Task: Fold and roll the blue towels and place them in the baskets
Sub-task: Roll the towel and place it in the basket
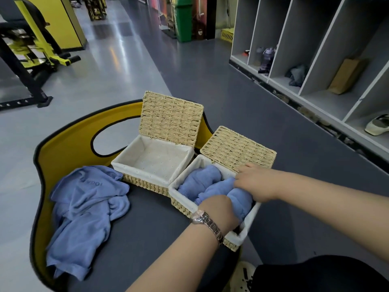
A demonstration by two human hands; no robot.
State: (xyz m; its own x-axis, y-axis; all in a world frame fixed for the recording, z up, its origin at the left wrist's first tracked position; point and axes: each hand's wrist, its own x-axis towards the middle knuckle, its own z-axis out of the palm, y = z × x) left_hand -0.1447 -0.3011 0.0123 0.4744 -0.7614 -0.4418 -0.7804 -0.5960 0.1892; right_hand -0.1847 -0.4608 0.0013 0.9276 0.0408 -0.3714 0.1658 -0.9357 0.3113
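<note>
1. Landmark is the right-hand wicker basket (183,204), the one with the white liner and its lid tipped back. Everything else is placed off that.
2. Inside it there are already rolled blue towels (197,180), packed side by side.
3. Left hand (221,211), with a silver watch (207,223) on the wrist, is down in the near end of that basket, fingers curled over the nearest roll.
4. Right hand (254,182) is at the basket's far side by the lid hinge, fingers bent onto the same roll (240,197).
5. Just left of it, touching, is a second basket (147,178), lid up, only liner inside.
6. Further left, a loose heap of unfolded blue towels (84,216) lies on the dark tray with the yellow rim (63,148).
</note>
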